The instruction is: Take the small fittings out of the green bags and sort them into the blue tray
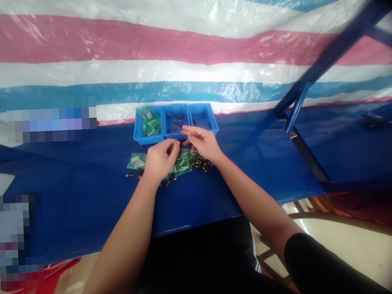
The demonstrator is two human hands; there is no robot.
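My left hand (162,159) is closed, thumb and fingers pressed together above a pile of small parts; whatever they pinch is too small to make out. Just to its right, my right hand (202,142) has its fingers stretched apart in front of the bins. Under both hands lie small green-tinted plastic bags (183,164) with pale pieces inside. Dark and brassy screws (203,164) are heaped at the right of the pile. Behind stand blue bins: the left bin (135,134) holds green bags, the middle bin (175,108) a few small screws, the right bin (201,107) a few dark bits.
The blue table (192,203) runs toward me to a straight front edge. A striped plastic sheet (178,48) hangs behind it. A dark blue metal frame (322,65) slants up on the right. A wooden chair (342,216) stands at the lower right. Blurred-out items lie at the left.
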